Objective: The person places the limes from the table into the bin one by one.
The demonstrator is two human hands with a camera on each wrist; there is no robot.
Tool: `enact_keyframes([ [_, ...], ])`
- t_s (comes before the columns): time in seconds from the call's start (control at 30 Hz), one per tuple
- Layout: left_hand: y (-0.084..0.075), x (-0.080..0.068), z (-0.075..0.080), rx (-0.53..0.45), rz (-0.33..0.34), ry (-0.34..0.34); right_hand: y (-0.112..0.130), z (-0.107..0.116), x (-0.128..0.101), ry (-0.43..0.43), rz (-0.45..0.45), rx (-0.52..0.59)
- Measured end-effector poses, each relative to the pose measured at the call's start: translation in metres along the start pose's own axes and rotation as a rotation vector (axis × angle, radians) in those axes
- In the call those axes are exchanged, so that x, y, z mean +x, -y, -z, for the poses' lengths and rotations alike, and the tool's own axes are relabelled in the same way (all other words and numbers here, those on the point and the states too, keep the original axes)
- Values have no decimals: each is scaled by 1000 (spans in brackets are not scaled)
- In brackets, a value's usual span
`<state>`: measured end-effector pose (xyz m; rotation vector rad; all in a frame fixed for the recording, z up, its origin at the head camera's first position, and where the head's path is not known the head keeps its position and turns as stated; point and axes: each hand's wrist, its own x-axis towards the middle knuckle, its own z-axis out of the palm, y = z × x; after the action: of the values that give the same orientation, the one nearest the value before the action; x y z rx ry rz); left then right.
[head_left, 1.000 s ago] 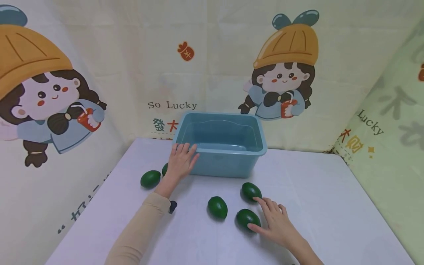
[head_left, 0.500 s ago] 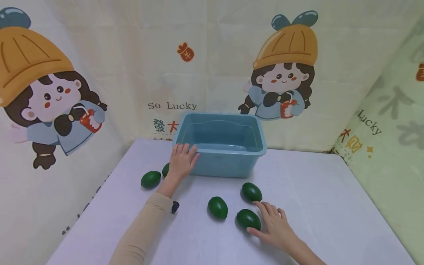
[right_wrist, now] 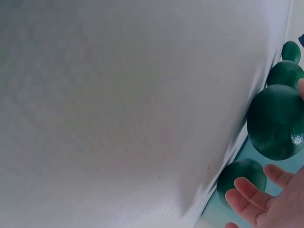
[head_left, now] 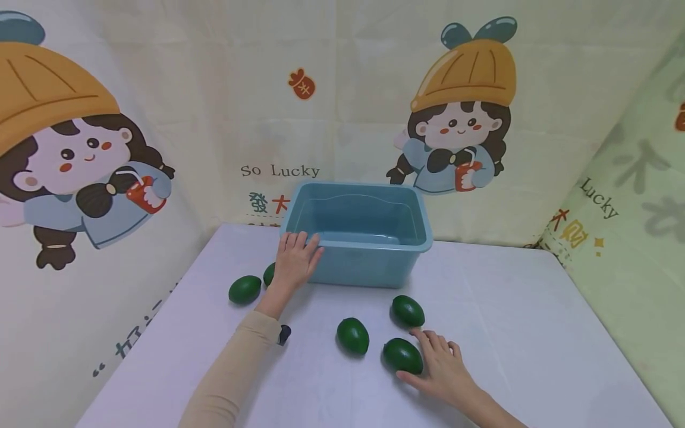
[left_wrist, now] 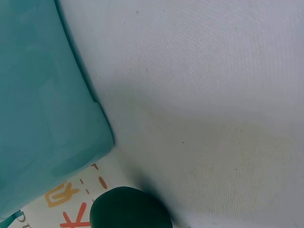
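My left hand [head_left: 293, 264] lies on the front left rim of a blue-green plastic bin [head_left: 364, 266], fingertips over the edge; the left wrist view shows the bin's outer wall [left_wrist: 42, 95]. My right hand [head_left: 446, 365] is low over the table, thumb and forefinger spread beside a dark green lime [head_left: 402, 355], which is large in the right wrist view. Just beyond that forefinger lies another lime [head_left: 408, 311]. To their left sits a third lime [head_left: 352, 336]. Left of my left hand are a lime [head_left: 245, 290] and one partly hidden lime [head_left: 269, 274].
The bin stands at the back of a white-covered table [head_left: 514, 321], close to a printed cloth backdrop [head_left: 353, 137]. Cloth sides rise along the left and right table edges. A small dark object [head_left: 284, 334] shows at my left cuff.
The forefinger of my right hand has drawn back slightly from the far right lime, and the thumb has shifted a little around the near one. My left hand stays on the rim.
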<state>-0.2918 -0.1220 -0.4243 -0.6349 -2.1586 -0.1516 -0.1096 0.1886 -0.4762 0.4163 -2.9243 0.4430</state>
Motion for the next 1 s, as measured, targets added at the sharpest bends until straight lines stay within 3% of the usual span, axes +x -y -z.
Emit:
enact_keyframes([
  [0.5, 1, -1, -4, 21, -10, -54, 0, -5, 0, 32, 20, -50],
  [1.0, 2, -1, -5, -1, -7, -43, 3, -6, 3, 77, -16, -36],
])
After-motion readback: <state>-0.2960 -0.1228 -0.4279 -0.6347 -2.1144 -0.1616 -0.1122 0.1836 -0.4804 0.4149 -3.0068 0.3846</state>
